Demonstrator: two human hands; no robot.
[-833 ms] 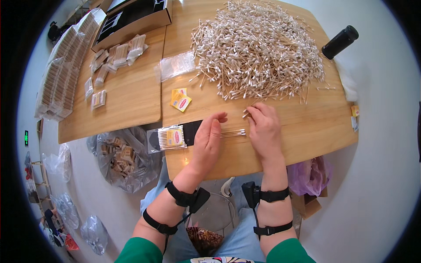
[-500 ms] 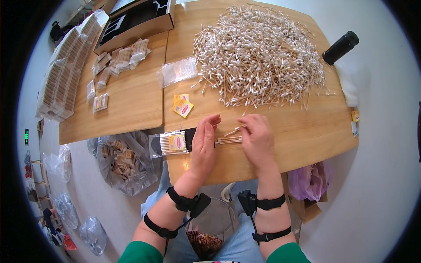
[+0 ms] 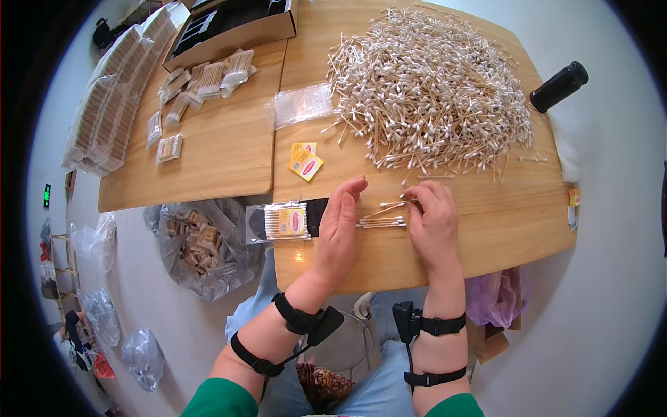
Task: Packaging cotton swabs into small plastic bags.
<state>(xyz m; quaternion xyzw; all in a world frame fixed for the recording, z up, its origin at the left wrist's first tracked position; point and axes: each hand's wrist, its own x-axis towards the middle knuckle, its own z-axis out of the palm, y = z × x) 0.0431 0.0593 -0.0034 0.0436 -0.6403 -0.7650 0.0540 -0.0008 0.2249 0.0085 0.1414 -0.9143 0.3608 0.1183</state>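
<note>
My left hand (image 3: 339, 226) stands on its edge on the table, fingers stretched out and holding nothing. To its left, a clear bag of cotton swabs (image 3: 276, 221) with a yellow label card lies partly on a black flat piece (image 3: 317, 213). My right hand (image 3: 434, 226) pinches the end of a cotton swab (image 3: 391, 205) between thumb and fingertips. Below that swab, a small row of loose cotton swabs (image 3: 382, 222) lies between my hands, their left ends beside my left palm. Beyond my hands spreads a large pile of cotton swabs (image 3: 431, 97).
Yellow label cards (image 3: 306, 163) and clear empty bags (image 3: 302, 105) lie left of the pile. Filled packets (image 3: 212, 78), stacked packs (image 3: 114, 97) and an open carton (image 3: 233, 38) are farther left. A black bottle (image 3: 559, 87) stands right. A grey bag (image 3: 208, 257) of packets hangs below the table edge.
The whole view has shifted, so the table sits farther right in it. My right hand has moved slightly right, away from the left, and more of the loose swabs shows. My left hand keeps its pose.
</note>
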